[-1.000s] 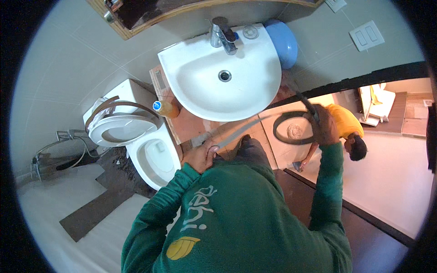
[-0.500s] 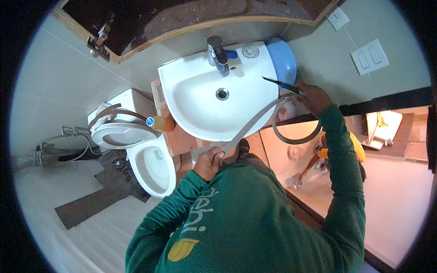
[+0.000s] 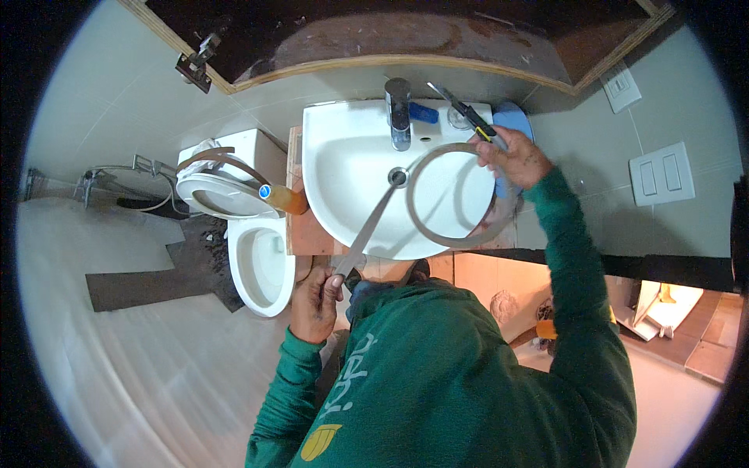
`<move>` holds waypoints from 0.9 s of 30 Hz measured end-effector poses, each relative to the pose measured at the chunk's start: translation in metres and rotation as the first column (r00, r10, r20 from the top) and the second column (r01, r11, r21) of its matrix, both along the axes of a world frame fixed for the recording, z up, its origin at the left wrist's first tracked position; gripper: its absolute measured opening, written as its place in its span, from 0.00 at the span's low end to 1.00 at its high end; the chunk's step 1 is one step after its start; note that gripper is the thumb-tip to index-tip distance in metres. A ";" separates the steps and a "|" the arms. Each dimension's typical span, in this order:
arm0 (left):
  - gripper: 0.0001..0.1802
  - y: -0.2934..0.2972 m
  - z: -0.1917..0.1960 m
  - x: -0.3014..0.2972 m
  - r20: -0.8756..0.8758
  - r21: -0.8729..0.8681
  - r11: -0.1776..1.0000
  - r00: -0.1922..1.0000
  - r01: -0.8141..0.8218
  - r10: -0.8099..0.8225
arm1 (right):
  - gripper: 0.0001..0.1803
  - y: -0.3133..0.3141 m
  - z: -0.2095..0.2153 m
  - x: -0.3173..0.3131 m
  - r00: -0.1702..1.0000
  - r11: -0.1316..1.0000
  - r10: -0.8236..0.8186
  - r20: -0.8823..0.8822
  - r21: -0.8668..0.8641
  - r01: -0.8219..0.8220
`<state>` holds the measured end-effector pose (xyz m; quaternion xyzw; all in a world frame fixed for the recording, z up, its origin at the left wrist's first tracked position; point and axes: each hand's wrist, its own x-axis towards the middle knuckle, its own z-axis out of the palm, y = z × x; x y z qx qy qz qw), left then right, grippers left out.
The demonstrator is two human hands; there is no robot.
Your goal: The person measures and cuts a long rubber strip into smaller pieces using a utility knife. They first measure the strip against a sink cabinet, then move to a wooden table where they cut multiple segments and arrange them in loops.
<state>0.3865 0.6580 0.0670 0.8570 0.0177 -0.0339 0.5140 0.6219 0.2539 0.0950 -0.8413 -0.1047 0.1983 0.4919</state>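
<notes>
A long, flat grey-brown strip of edge banding [image 3: 367, 232] stretches over the white washbasin [image 3: 343, 156] and curls into a loop above its right half. Its near end is pinched between the thumb and fingers of my left hand [image 3: 317, 303], just off the basin's front edge. My right hand [image 3: 511, 158], at the basin's right side, is closed on a black utility knife [image 3: 466, 114] with its blade out, pointing up and left toward the tap. The loop's upper end runs to the fingers of this same hand; whether they grip it too is hidden.
A chrome tap [image 3: 399, 117] and a blue object [image 3: 424, 113] sit at the basin's back, below an open plywood cabinet [image 3: 406, 61]. An orange bottle [image 3: 287, 199] stands left, near the toilet [image 3: 265, 265]. Wall switches [image 3: 662, 173] are right; a partly hidden co-worker [image 3: 546, 329] is beyond the doorway.
My right hand has moved up with the knife. The strip's loop has swung from beyond the basin's right edge to over the bowl. My view has turned and shifted.
</notes>
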 end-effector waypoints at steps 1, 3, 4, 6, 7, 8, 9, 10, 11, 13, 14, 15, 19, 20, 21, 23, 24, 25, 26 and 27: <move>0.10 -0.002 0.011 0.002 0.026 0.057 0.998 1.000 -0.001 0.000 | 0.28 0.011 -0.014 -0.004 0.994 0.986 -0.071 -0.084 0.147 0.083; 0.08 -0.011 0.033 0.010 0.155 0.162 0.982 0.985 -0.101 0.076 | 0.24 0.032 -0.038 -0.006 0.952 0.901 -0.182 -0.246 0.345 0.261; 0.08 -0.014 0.042 0.019 0.212 0.243 0.958 0.972 -0.152 0.100 | 0.22 0.043 -0.047 -0.006 0.898 0.841 -0.256 -0.359 0.375 0.390; 0.05 -0.017 0.054 0.049 0.276 0.378 0.910 0.959 -0.168 0.062 | 0.22 0.061 -0.060 0.000 0.872 0.716 -0.258 -0.416 0.524 0.462; 0.05 -0.019 0.057 0.066 0.343 0.420 0.885 0.938 -0.200 0.049 | 0.22 0.071 -0.063 0.009 0.856 0.664 -0.271 -0.440 0.558 0.497; 0.05 -0.019 0.059 0.084 0.381 0.444 0.865 0.923 -0.233 0.053 | 0.22 0.078 -0.065 0.019 0.847 0.609 -0.277 -0.454 0.598 0.521; 0.06 -0.019 0.061 0.100 0.414 0.466 0.845 0.908 -0.263 0.055 | 0.21 0.082 -0.064 0.027 0.859 0.568 -0.260 -0.442 0.650 0.506; 0.06 -0.017 0.063 0.113 0.444 0.491 0.820 0.894 -0.295 0.056 | 0.21 0.086 -0.064 0.035 0.838 0.546 -0.290 -0.462 0.639 0.542; 0.06 -0.015 0.065 0.125 0.431 0.494 0.819 0.900 -0.291 0.059 | 0.21 0.089 -0.065 0.042 0.827 0.521 -0.314 -0.466 0.644 0.560; 0.07 -0.009 0.069 0.142 0.387 0.517 0.811 0.920 -0.274 0.065 | 0.19 0.094 -0.067 0.051 0.800 0.482 -0.360 -0.480 0.638 0.600; 0.07 -0.006 0.072 0.145 0.410 0.536 0.799 0.911 -0.272 0.035 | 0.19 0.095 -0.070 0.051 0.808 0.466 -0.344 -0.478 0.661 0.589; 0.07 -0.003 0.074 0.145 0.419 0.562 0.784 0.908 -0.264 0.006 | 0.18 0.096 -0.074 0.048 0.807 0.453 -0.347 -0.478 0.668 0.591; 0.05 0.013 0.077 0.124 0.404 0.671 0.708 0.909 -0.220 -0.100 | 0.19 0.092 -0.093 0.006 0.787 0.413 -0.373 -0.491 0.672 0.615; 0.05 0.018 0.076 0.117 0.403 0.691 0.693 0.905 -0.206 -0.133 | 0.20 0.088 -0.096 -0.013 0.776 0.399 -0.398 -0.489 0.669 0.627; 0.06 0.022 0.073 0.109 0.441 0.652 0.731 0.885 -0.199 -0.152 | 0.21 0.084 -0.098 -0.034 0.785 0.407 -0.419 -0.457 0.678 0.612; 0.08 0.033 0.069 0.091 0.519 0.575 0.790 0.841 -0.210 -0.155 | 0.22 0.079 -0.095 -0.074 0.810 0.396 -0.437 -0.392 0.724 0.564; 0.10 0.037 0.066 0.084 0.586 0.557 0.795 0.792 -0.242 -0.170 | 0.22 0.078 -0.091 -0.094 0.857 0.388 -0.384 -0.343 0.783 0.487; 0.10 0.039 0.062 0.078 0.595 0.501 0.821 0.798 -0.274 -0.097 | 0.22 0.076 -0.084 -0.111 0.895 0.399 -0.349 -0.278 0.820 0.410; 0.10 0.040 0.057 0.073 0.628 0.436 0.849 0.777 -0.299 -0.048 | 0.23 0.078 -0.077 -0.125 0.916 0.422 -0.300 -0.267 0.824 0.379; 0.09 0.042 0.053 0.069 0.621 0.412 0.853 0.783 -0.322 -0.004 | 0.23 0.079 -0.069 -0.137 0.932 0.443 -0.259 -0.256 0.825 0.350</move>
